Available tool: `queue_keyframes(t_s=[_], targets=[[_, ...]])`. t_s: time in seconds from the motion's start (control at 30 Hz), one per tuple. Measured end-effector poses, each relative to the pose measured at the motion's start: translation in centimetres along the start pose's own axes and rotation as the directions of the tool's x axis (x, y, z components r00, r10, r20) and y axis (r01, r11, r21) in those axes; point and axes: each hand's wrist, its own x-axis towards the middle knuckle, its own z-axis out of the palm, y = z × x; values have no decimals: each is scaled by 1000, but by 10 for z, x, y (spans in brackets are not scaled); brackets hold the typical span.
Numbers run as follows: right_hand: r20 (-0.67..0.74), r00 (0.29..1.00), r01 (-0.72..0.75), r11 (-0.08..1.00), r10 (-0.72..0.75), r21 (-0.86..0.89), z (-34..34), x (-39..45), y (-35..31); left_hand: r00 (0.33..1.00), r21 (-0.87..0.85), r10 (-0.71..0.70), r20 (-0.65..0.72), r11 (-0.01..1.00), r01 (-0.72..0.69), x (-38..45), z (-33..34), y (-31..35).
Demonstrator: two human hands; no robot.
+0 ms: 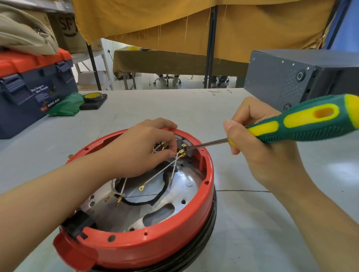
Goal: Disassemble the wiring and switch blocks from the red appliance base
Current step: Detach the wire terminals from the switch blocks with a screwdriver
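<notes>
While right hand [262, 143] grips screwdriver [306, 123], white wires [169, 166] pinched between left-hand fingers [170, 147] inside red base [149, 247].

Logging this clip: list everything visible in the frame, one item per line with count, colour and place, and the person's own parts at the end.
appliance base: one, red rim over a black band, centre of the table
metal plate: one, silver, inside the base
wires: several, white with brass terminals, over the plate
black cable: one, curving across the plate
switch block: one, grey, at the far inner rim
screwdriver: one, green and yellow handle, tip at the switch block
toolbox: one, navy with orange lid, far left
tape roll: one, yellow and black, beside the toolbox
green bag: one, by the toolbox
grey case: one, far right
table: one, pale grey
left hand: pinches the wires
right hand: grips the screwdriver
</notes>
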Motion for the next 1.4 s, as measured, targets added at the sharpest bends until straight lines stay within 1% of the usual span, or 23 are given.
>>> queue_keyframes(t_s=[0.2, 0.33, 0.4, 0.5, 0.63, 0.77, 0.93, 1.03, 1.1, 1.13, 1.2, 1.27, 1.4], targets=[[-9, 1000, -20, 999, 20, 30, -1, 0, 3, 1000, 5, 7, -3, 1000, -7, 1, 1, -1], [-20, 998, -61, 995, 62, 84, -1, 2, 7, 1000, 14, 17, -7, 1000, -17, 1, 1, -2], [17, 996, -92, 990, 90, 107, 4, 1, 9, 1000, 15, 24, -5, 1000, -24, 0, 1, -3], [102, 991, -96, 992, 88, 80, 13, -4, 11, 1000, 1, 29, -7, 1000, -29, 0, 0, -3], [33, 994, -109, 984, 105, 140, 9, -1, 12, 999, -6, 37, -23, 999, -37, -1, 1, -5], [-51, 991, -104, 959, 121, 262, 3, 4, 14, 999, -21, 36, -28, 999, -37, 1, 1, -6], [-127, 981, -100, 941, 147, 323, -1, 5, 14, 994, -38, 17, -105, 999, -21, 2, 1, -8], [-150, 979, -88, 944, 141, 319, -2, 6, 12, 978, -1, -30, -208, 1000, 31, 4, 2, -10], [-150, 979, -86, 946, 139, 314, -3, 7, 12, 965, 77, -93, -245, 990, 115, 4, 3, -11], [-151, 979, -88, 947, 141, 310, -2, 7, 12, 967, 117, -121, -226, 982, 150, 4, 3, -11], [-155, 977, -94, 948, 147, 305, -2, 7, 11, 978, 189, -124, -167, 970, 155, 4, 3, -11], [-160, 975, -98, 949, 151, 300, -3, 8, 10, 987, 222, -95, -129, 967, 122, 3, 1, -11], [-165, 974, -105, 957, 153, 269, -5, 8, 7, 998, 229, -36, -58, 972, 48, 2, -2, -7]])
